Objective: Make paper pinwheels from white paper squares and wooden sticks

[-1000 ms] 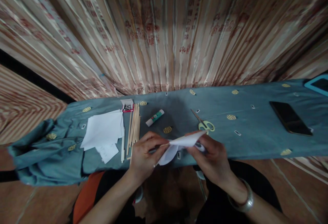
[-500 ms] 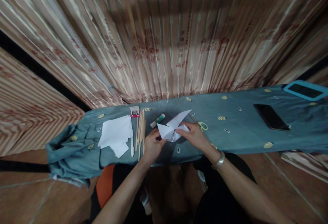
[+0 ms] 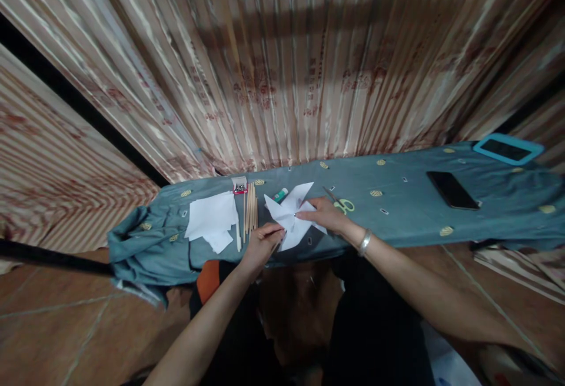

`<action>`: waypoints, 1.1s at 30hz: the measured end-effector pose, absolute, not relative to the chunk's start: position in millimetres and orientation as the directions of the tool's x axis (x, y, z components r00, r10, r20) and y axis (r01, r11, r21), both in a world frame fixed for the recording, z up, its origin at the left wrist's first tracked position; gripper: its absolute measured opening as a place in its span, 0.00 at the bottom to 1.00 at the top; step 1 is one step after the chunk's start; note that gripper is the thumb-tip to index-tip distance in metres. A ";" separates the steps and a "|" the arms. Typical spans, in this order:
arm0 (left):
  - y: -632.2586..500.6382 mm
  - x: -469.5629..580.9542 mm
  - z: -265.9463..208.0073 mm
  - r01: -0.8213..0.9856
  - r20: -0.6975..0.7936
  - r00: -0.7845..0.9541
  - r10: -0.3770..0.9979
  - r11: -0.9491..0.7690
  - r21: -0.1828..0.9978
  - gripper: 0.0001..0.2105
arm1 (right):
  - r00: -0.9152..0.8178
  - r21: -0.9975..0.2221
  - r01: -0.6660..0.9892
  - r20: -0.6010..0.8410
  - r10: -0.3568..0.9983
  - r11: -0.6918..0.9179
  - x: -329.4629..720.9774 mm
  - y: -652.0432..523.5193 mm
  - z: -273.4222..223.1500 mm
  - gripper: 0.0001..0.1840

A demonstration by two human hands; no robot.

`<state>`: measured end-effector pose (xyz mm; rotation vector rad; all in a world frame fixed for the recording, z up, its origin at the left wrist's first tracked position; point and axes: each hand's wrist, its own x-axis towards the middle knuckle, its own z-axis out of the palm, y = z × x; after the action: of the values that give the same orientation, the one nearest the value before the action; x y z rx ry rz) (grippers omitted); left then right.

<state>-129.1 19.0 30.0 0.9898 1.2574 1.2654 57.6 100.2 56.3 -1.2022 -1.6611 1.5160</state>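
A white paper pinwheel [image 3: 289, 221] is held above the near part of the cloth-covered table, its pointed blades spread around a small dark dot at the centre. My right hand [image 3: 326, 214] grips it from the right, thumb lying on the paper close to that centre. At its lower left edge, my left hand [image 3: 262, 243] is closed in a pinch; the fingers hide exactly what lies between them. Just behind the pinwheel is a green and white glue stick [image 3: 280, 195], partly covered by a blade. Scissors with yellow-green handles [image 3: 344, 205] lie beyond my right hand.
Left of my hands lie wooden sticks [image 3: 251, 209], a small open box of metal pins or tacks [image 3: 239, 185] and white paper sheets [image 3: 212, 215]. Towards the right are a black phone [image 3: 452, 190] and a blue-framed tablet [image 3: 507, 148]. A striped curtain [image 3: 282, 80] hangs behind the table.
The pinwheel has turned to show its blades and centre face-on. My left hand has shifted to a pinch at its lower edge. The view has moved slightly.
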 end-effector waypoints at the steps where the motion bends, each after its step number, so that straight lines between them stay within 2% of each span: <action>1: 15.9 -128.9 31.4 -0.176 -0.164 -0.104 0.981 0.144 0.974 0.10 | -0.426 -0.972 0.213 -0.184 0.886 -0.099 57.2 98.2 55.4 0.22; 6: 4.9 -125.8 30.0 -0.372 -0.378 -0.065 0.924 0.329 0.868 0.18 | -0.425 -0.952 0.221 -0.290 0.857 -0.213 56.7 90.0 48.4 0.22; 14: -23.2 -99.4 5.5 -0.551 -0.492 -0.058 0.869 0.383 0.741 0.23 | -0.467 -0.902 0.375 -0.382 0.797 -0.213 58.5 92.4 37.2 0.16; 21: -36.5 -80.4 -14.0 -0.683 -0.549 -0.089 0.831 0.350 0.641 0.21 | -0.531 -0.847 0.495 -0.473 0.703 -0.195 58.0 102.6 35.2 0.08; 27: -34.4 -82.4 -15.0 -0.722 -0.626 -0.052 0.778 0.404 0.562 0.15 | -0.532 -0.827 0.538 -0.484 0.695 -0.165 55.8 103.6 28.7 0.07; 33: -35.9 -80.0 -20.9 -0.757 -0.670 -0.051 0.741 0.409 0.510 0.14 | -0.526 -0.782 0.618 -0.489 0.696 -0.082 50.3 104.7 27.1 0.07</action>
<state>-80.0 -35.9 -20.9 -0.0186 1.0724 1.2162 50.3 104.7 27.1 -1.4919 -2.0801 1.6980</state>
